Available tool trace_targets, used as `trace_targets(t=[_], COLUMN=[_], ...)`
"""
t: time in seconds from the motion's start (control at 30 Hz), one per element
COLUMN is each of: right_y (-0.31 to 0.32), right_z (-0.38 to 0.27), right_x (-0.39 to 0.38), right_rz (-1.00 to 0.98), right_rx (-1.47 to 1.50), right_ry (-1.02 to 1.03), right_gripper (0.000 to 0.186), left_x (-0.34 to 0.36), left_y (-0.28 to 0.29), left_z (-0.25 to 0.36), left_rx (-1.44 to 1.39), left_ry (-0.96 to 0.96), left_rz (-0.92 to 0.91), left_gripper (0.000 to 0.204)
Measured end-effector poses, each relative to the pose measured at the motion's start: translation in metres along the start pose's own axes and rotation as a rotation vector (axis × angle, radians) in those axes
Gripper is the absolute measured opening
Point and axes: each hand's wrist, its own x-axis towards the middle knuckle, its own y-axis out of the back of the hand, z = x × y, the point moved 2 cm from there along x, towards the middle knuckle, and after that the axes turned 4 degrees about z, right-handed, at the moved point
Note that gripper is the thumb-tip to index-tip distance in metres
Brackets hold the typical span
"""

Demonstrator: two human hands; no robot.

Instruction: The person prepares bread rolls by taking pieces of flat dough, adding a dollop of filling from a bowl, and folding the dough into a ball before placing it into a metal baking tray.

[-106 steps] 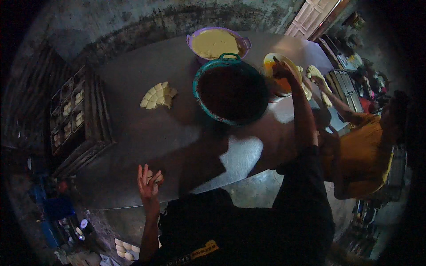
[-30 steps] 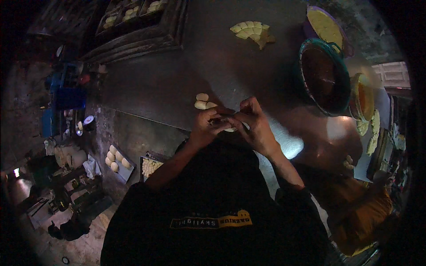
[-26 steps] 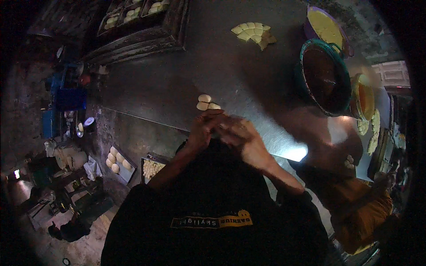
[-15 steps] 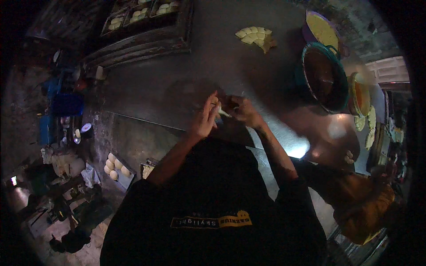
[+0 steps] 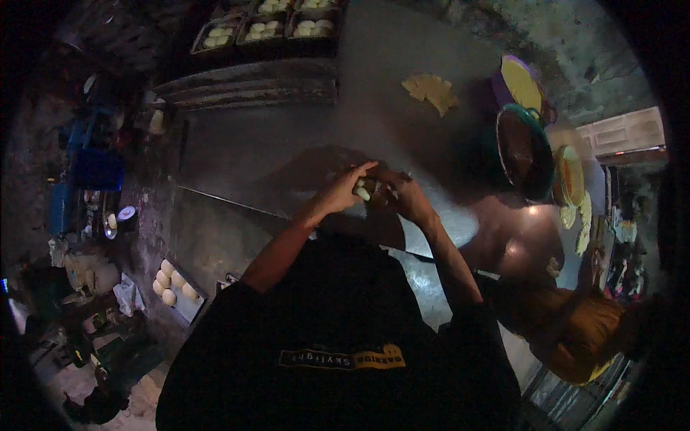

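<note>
Over the near part of the dark table (image 5: pixel 237 144), my two hands meet around a small pale piece of dough (image 5: pixel 364 191). My left hand (image 5: pixel 343 192) cups it, its fingers curled round the piece and pointing right. My right hand (image 5: pixel 411 200) faces it with bent fingers pinched at the dough's other side. Shadow and the fingers themselves hide part of the dough. Farther off lies a flat dough sheet cut into wedges (image 5: pixel 431 93).
Dark trays of round dough pieces (image 5: pixel 263 30) stand at the far left. On the right are a purple tub (image 5: pixel 522 85), a teal basin (image 5: pixel 535 154) and a yellowish bowl (image 5: pixel 569 176). A person in orange-brown clothing (image 5: pixel 586 323) is at lower right. Dough balls fill a tray (image 5: pixel 188 305) at lower left.
My left fingers have gone from upright and spread to curled over the dough. The strip stretched between my hands now shows as a short lump. The whole view has shifted slightly.
</note>
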Motion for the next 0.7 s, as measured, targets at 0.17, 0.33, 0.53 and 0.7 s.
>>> trace_targets(t=[0.17, 0.33, 0.53, 0.7], right_y=[-0.036, -0.049, -0.027, 0.010], right_z=[-0.005, 0.006, -0.094, -0.168], right_x=[-0.023, 0.008, 0.120, 0.326], right_rz=[-0.065, -0.220, -0.399, -0.238], right_rx=[-0.571, -0.323, 1.268, 1.229], right_ry=[0.268, 0.110, -0.652, -0.278], right_gripper=[0.052, 0.047, 0.048, 0.056], left_x=[-0.026, -0.084, -0.148, -0.189], left_y=[0.044, 0.093, 0.107, 0.120], left_z=[0.016, -0.002, -0.049, -0.052], left_rx=[0.005, -0.196, 0.022, -0.426], left_ry=[-0.136, 0.033, 0.003, 0.267], left_rz=[0.220, 0.356, 0.659, 0.753], left_gripper=[0.109, 0.101, 0.089, 0.080])
